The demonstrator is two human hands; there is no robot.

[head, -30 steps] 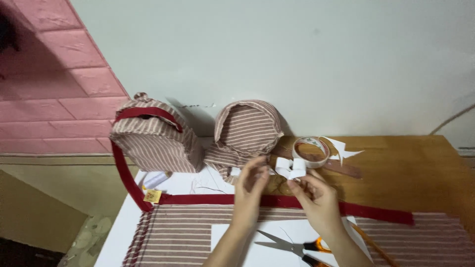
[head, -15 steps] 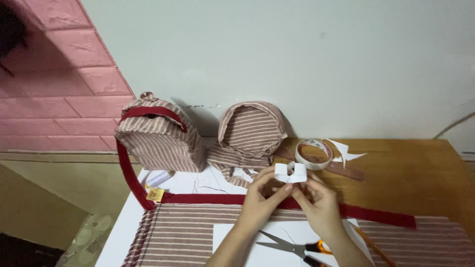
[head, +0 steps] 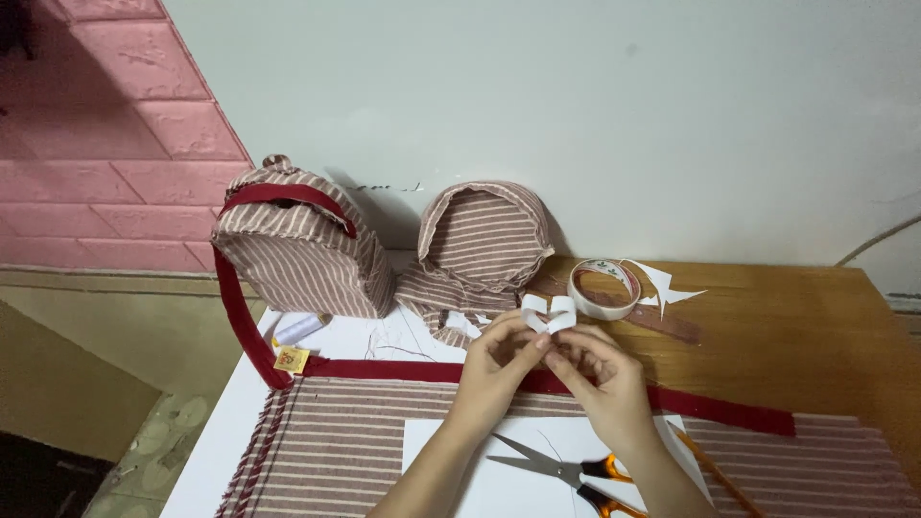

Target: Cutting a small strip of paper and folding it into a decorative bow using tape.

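1. Fingertips of both hands meet on a small white strip of tape or paper (head: pixel 549 313), bent into two loops like a heart; from this view it is hard to tell which material it is
2. Left hand (head: pixel 499 360) pinches the strip's lower left part between thumb and forefinger, fingers curled inward
3. Right hand (head: pixel 597 369) grips the strip's lower right side, its fingers bent and bunched close against the left hand's fingertips
4. Both hands hover above a long dark red fabric band (head: pixel 537 379) that runs across the table and edges a flat piece of brown-and-white striped cloth (head: pixel 355 441)
5. Just behind the strip lies a roll of clear adhesive tape (head: pixel 602 289) on the wooden table (head: pixel 806 326), with white paper offcuts (head: pixel 667 288) beside it
6. Below the wrists a white paper sheet (head: pixel 451 460) rests on the striped cloth, and orange-handled scissors (head: pixel 566 475) lie on it, blades parted
7. Farther back against the pale wall stand a striped fabric backpack with red trim (head: pixel 297 254) and a rounded striped fabric panel (head: pixel 484 240)
8. Near the backpack lie a white thread spool (head: pixel 299 328) and a small yellow tag (head: pixel 292 360)
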